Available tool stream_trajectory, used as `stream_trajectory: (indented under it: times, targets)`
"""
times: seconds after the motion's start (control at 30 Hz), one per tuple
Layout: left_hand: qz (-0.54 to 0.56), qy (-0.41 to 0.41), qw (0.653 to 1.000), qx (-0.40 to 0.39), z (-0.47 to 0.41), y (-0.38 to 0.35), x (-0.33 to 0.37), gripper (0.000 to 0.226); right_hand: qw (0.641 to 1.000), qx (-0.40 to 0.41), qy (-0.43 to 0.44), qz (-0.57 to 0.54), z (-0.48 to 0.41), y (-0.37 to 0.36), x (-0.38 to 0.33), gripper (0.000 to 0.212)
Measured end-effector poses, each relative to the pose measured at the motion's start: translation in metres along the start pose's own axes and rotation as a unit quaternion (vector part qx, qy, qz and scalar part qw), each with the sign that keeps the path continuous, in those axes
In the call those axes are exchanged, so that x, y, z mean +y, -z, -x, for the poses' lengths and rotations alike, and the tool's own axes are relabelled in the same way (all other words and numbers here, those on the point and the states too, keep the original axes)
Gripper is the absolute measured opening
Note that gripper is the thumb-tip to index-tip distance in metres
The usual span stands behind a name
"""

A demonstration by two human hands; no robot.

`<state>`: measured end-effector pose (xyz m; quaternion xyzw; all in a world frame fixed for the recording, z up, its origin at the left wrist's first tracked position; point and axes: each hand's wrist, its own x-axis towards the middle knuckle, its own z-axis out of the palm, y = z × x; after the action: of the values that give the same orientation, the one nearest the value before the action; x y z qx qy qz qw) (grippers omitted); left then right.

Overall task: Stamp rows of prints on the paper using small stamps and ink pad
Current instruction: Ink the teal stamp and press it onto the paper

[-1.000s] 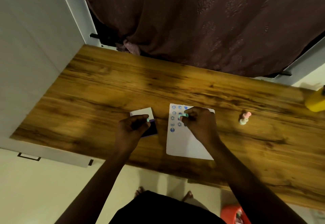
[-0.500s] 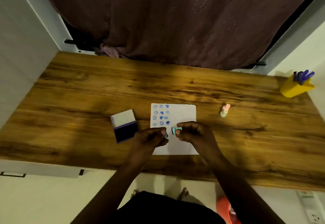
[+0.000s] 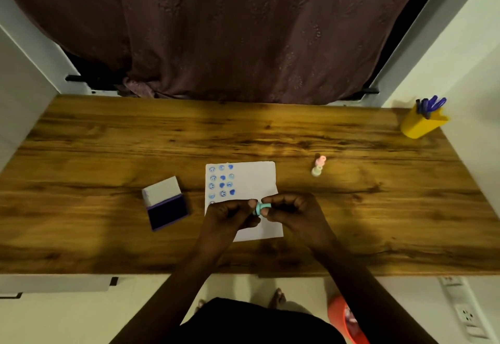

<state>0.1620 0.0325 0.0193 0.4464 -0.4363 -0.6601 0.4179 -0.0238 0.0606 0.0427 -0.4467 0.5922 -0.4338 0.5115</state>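
Observation:
A white paper [image 3: 257,181] lies on the wooden table [image 3: 108,154], with three columns of blue prints in its upper left. Over the paper's lower half, my left hand [image 3: 230,215] and my right hand [image 3: 295,212] meet at a small teal stamp [image 3: 261,208]. Fingers of both hands pinch the stamp, which lies sideways between them. An open ink pad [image 3: 165,203] with a dark blue pad and a raised white lid sits left of the paper. Two more small stamps, one pink [image 3: 321,159] and one pale green [image 3: 316,170], stand to the right of the paper.
A yellow cup [image 3: 422,124] holding blue pens stands at the table's far right corner. A dark curtain [image 3: 243,32] hangs behind the table. An orange container [image 3: 343,322] sits on the floor at the lower right, next to wall sockets [image 3: 465,314].
My left hand left the ink pad and came to the middle of the paper. My right hand drew back from the printed rows with the teal stamp; both hands now hold it together.

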Motion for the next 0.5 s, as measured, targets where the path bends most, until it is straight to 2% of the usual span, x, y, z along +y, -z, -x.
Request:
stream_trajectory:
  times: [0.1, 0.27, 0.43, 0.5]
  targets:
    - [0.0, -0.001, 1.0, -0.008, -0.002, -0.009, -0.002, 0.032, 1.0, -0.015, -0.01, 0.007, 0.001, 0.01, -0.001, 0.026]
    - [-0.015, -0.015, 1.0, -0.004, -0.008, -0.024, -0.009, 0.021, 0.999, -0.007, -0.047, -0.009, 0.002, 0.027, 0.001, 0.02]
    - [-0.043, 0.003, 0.999, -0.025, -0.015, -0.042, -0.014, 0.015, 0.998, -0.005, -0.043, 0.036, 0.003, 0.047, 0.006, 0.012]
    - [-0.071, 0.017, 0.997, -0.024, -0.019, -0.05, -0.018, 0.016, 0.997, 0.004, -0.036, 0.073, 0.0, 0.059, 0.01, 0.015]
